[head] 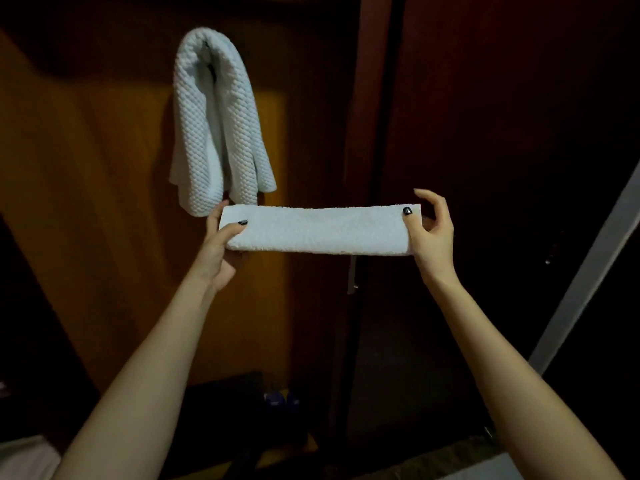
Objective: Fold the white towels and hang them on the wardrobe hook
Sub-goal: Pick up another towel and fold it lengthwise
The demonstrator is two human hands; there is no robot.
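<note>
Against the dark wooden wardrobe (104, 133), where a waffle-weave towel (214, 126) hangs draped, we hold a folded white towel (318, 230) level just below it, left hand (221, 251) and right hand (433, 233) each pinching one end.

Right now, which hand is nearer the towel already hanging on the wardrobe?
Left. The left hand grips one end of the folded towel, just below the hanging towel; the right hand pinches the other end, farther off to the right.
</note>
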